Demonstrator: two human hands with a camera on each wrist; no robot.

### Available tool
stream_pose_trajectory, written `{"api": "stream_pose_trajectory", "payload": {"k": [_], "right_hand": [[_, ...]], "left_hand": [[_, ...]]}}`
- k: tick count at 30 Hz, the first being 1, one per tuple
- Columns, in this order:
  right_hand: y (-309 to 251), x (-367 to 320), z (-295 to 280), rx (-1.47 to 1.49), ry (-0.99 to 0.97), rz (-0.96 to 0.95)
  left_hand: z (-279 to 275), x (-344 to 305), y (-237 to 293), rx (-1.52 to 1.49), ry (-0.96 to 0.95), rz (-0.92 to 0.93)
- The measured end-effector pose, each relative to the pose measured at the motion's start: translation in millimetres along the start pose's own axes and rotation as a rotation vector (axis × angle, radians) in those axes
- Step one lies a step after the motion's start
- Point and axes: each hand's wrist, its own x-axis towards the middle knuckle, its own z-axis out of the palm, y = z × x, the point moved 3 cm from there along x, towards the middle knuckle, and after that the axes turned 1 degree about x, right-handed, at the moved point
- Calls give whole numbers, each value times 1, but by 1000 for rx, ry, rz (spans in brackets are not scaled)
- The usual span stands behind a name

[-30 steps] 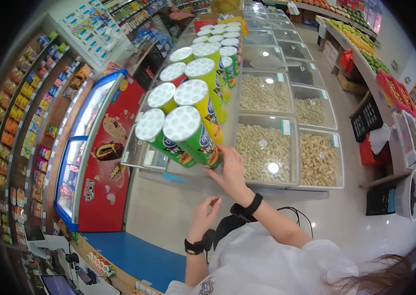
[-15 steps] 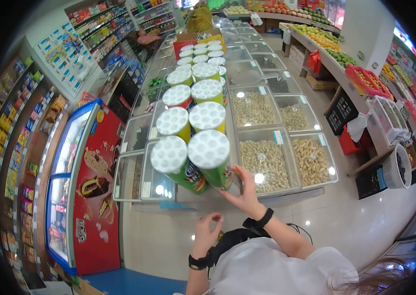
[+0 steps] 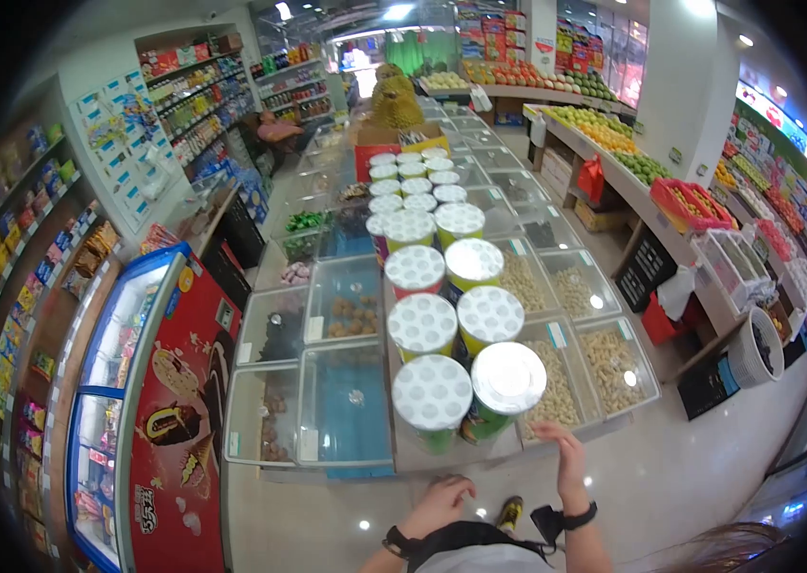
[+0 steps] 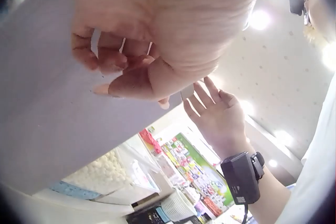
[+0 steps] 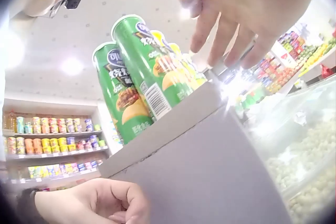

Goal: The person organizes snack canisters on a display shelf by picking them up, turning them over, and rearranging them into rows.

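Two rows of chip canisters with white lids stand on a narrow ledge. A green canister (image 5: 149, 71) is at the front right, beside another green canister (image 5: 122, 95). My right hand (image 3: 565, 465) hovers just right of the front right canister, fingers spread and slightly bent, holding nothing. Low in front of the ledge's near end hangs my left hand (image 3: 440, 506), its fingers loosely curled. In the left wrist view that left hand (image 4: 157, 35) shows nothing in its grasp, with the open right hand (image 4: 218, 124) behind it.
Lidded clear bins flank the canisters, with peanuts (image 3: 607, 360) on the right and a blue-bottomed bin (image 3: 351, 406) on the left. A red freezer (image 3: 184, 411) stands farther left. Fruit shelves (image 3: 604, 143) run along the right. Cartons with durians (image 3: 396, 100) are at the far end.
The head view has tilted up and swung, so the canisters appear more upright. My right hand has drawn away from the front right canister. The left hand stays loose and lower in view.
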Motion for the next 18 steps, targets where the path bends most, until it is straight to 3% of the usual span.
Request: {"api": "stream_pose_trajectory", "payload": {"k": [2,5,8,11,14,18], "right_hand": [[22,-19,-17,290,172,69],[38,-42,-54,509,199,146],[33,-51,-75,231,334,294],[3,-42,-86,240,479,189],[12,-49,-122,300,459,230],[52,-72,-188,95,258,329]], "left_hand": [[11,13,7,30,-37,136],[28,33,28,79,-116,296],[49,45,49,79,-219,307],[66,62,69,89,-235,291],[82,74,85,71,-170,277],[104,90,98,88,-135,242]]}}
